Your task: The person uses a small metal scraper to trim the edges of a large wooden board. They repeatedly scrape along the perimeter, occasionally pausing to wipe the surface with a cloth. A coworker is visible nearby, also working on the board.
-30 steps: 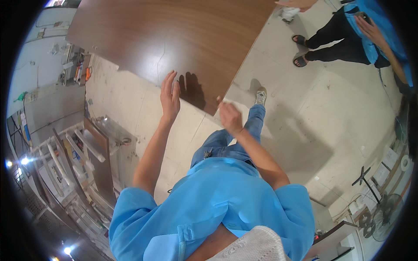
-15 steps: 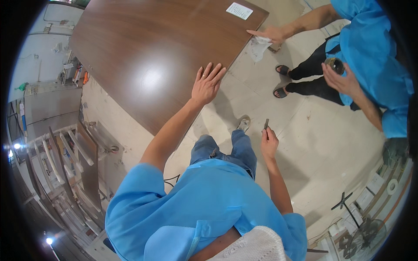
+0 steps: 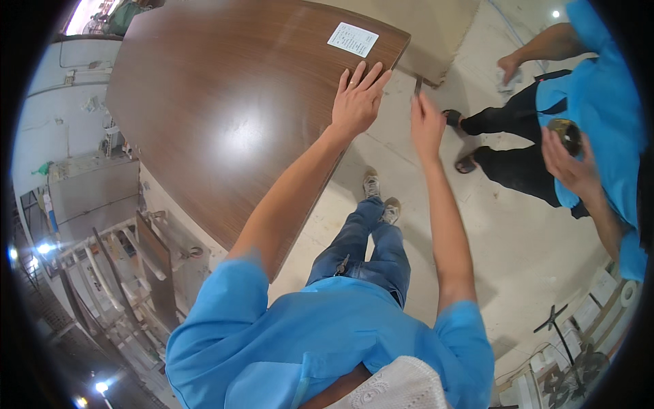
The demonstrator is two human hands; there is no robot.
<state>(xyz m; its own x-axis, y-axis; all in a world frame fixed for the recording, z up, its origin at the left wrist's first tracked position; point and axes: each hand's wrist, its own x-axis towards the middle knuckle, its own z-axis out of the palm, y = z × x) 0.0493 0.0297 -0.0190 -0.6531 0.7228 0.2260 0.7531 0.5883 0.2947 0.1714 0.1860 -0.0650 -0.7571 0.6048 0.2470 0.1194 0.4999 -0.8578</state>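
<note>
One broad brown panel (image 3: 204, 82) fills my view ahead and to the left of the wearer, and I place everything by it. The left hand (image 3: 355, 105) lies palm down on its face along the right edge, fingers slightly spread, just nearer the wearer than the white label (image 3: 353, 39) at the far right corner. The right hand (image 3: 428, 126) is outside that edge, above the floor (image 3: 409, 167), its fingers clamped on a thin dark tool (image 3: 418, 85). From those fingers I see the panel lying to the left, and the left hand is nearer, touching it. The tool's long axis points away from the wearer, while the panel's edge slants from near left to far right. The blur leaves me unsure of the tool's exact gap from it. Farther right of the panel, a co-worker (image 3: 593, 95) holds a round dark object (image 3: 567, 136).
</note>
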